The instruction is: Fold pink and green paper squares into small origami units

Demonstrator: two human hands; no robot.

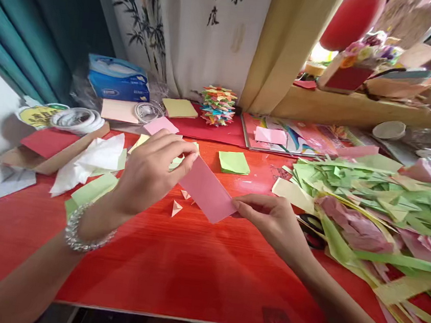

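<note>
Between my two hands a pink paper strip is held slanting above the red table. My left hand, with a beaded bracelet at the wrist, pinches its upper left end. Thumb and index finger of my right hand grip the lower right corner. Small folded paper triangles lie on the table just beneath the strip. Behind it sits a stack of green paper squares. Part of the yellow and green paper behind my left hand is hidden.
Green and pink paper scraps heap up at right, beside black-handled scissors. A folded-paper model stands at the back. At left are a cardboard tray, white tissue and a blue tissue pack.
</note>
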